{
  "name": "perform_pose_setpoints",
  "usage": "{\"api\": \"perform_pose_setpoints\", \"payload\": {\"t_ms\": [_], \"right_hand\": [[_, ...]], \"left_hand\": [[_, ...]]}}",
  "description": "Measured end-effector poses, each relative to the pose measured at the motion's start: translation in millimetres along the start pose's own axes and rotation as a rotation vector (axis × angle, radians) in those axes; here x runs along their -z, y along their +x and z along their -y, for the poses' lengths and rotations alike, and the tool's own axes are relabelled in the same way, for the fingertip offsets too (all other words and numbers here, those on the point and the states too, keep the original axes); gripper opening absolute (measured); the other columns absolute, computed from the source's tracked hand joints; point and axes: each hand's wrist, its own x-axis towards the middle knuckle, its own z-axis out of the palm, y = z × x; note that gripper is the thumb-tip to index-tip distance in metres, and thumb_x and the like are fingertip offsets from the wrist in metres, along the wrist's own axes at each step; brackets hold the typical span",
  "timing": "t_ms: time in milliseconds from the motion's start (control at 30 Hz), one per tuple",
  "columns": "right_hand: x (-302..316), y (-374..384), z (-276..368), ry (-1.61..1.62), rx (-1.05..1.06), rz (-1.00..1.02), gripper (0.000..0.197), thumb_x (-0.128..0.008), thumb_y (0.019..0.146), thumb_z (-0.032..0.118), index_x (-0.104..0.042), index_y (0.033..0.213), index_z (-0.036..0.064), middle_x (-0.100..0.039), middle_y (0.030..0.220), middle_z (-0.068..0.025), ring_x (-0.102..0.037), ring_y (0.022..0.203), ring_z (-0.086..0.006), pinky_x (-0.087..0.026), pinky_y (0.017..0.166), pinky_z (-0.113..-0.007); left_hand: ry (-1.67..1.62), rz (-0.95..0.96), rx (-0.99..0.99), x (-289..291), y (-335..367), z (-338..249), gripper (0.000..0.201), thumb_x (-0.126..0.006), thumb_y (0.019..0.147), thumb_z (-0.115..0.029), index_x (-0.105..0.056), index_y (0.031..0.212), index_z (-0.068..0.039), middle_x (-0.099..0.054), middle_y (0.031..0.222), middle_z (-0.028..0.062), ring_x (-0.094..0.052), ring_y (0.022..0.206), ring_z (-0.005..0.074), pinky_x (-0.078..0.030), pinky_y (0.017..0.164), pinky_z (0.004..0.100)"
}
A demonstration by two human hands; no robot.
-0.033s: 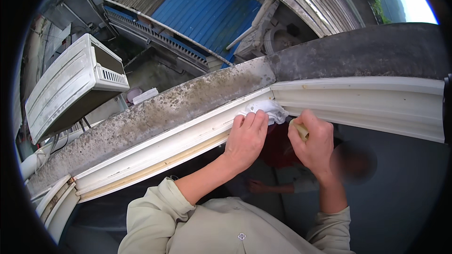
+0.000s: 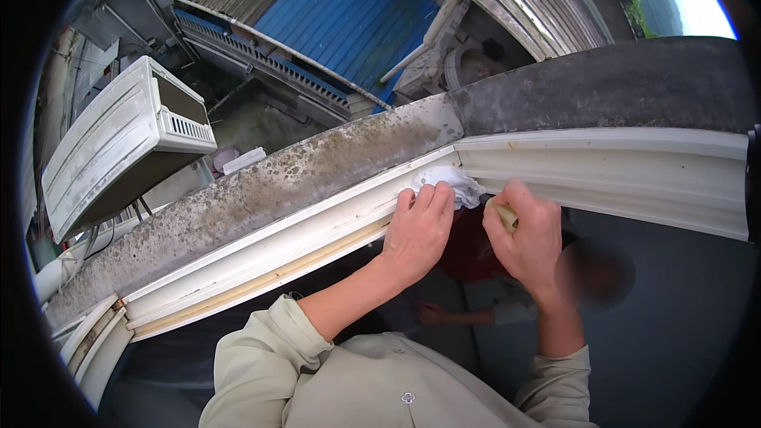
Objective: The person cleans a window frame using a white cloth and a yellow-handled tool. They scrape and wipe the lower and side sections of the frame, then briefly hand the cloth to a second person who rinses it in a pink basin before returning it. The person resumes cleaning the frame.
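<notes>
A crumpled white cloth or plastic wad (image 2: 450, 182) lies in the corner where two lengths of the white window frame (image 2: 277, 247) meet. My left hand (image 2: 420, 226) presses on its near side, fingers bent over it and closed. Just to the right, my right hand (image 2: 527, 230) is wrapped round a tool with a pale yellow handle (image 2: 506, 217). The tool's working end is mostly hidden beside the wad, so its kind cannot be made out.
A stained concrete ledge (image 2: 261, 186) runs outside the frame. Beyond it stand a white outdoor air-conditioner unit (image 2: 119, 150) and a blue corrugated roof (image 2: 349, 20), well below. Dark glass (image 2: 658, 293) at the right reflects a person.
My left hand has shifted slightly to the right over the white wad. My right hand has tilted a little with the yellow-handled tool and stays near the corner.
</notes>
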Motion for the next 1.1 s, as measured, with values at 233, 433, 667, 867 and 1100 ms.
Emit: {"api": "perform_pose_setpoints", "payload": {"t_ms": [233,433,667,867,1100], "right_hand": [[-8,-14,-10,0.033,-0.034,-0.063,0.014,-0.07,0.079,0.002,-0.056,0.081,0.0009,-0.064,0.069,-0.0174,-0.065,0.063,-0.0363,-0.05,0.056,-0.041],[13,-27,-6,0.176,0.037,-0.21,0.014,-0.071,0.079,-0.003,-0.058,0.084,-0.0014,-0.063,0.073,-0.0142,-0.063,0.059,-0.0265,-0.05,0.056,-0.032],[-14,-15,-21,0.116,0.111,-0.102,0.019,-0.071,0.077,-0.002,-0.053,0.081,0.0003,-0.059,0.073,-0.0177,-0.061,0.063,-0.0385,-0.049,0.056,-0.042],[-35,1,-23,-0.006,0.136,-0.022,0.019,-0.068,0.075,0.001,-0.05,0.078,0.0001,-0.061,0.072,-0.0218,-0.062,0.069,-0.0448,-0.049,0.06,-0.05],[-31,19,17,0.016,0.271,0.19,0.021,-0.068,0.068,0.002,-0.049,0.075,-0.0006,-0.06,0.065,-0.0234,-0.062,0.066,-0.0446,-0.05,0.06,-0.05]], "left_hand": [[0.084,0.146,0.027,-31,19,-13,0.041,-0.058,0.086,-0.014,-0.059,0.126,-0.003,-0.053,0.114,0.0082,-0.05,0.109,0.023,-0.035,0.096,0.0437],[-0.032,0.059,0.076,-30,18,-7,0.043,-0.06,0.082,-0.006,-0.058,0.124,-0.001,-0.055,0.111,0.0105,-0.053,0.106,0.0258,-0.038,0.094,0.0418],[-0.268,-0.3,0.084,-38,13,3,0.033,-0.066,0.072,0.0,-0.062,0.105,0.0,-0.059,0.107,0.0131,-0.056,0.096,0.0307,-0.041,0.094,0.0441],[-0.079,-0.215,0.071,-25,-1,1,0.03,-0.069,0.068,-0.003,-0.064,0.097,-0.003,-0.058,0.098,0.0099,-0.056,0.092,0.0286,-0.041,0.094,0.0438],[0.009,-0.156,0.077,29,-52,21,0.034,-0.07,0.069,-0.004,-0.066,0.103,-0.003,-0.055,0.09,0.0079,-0.055,0.088,0.0272,-0.043,0.091,0.0449]]}}
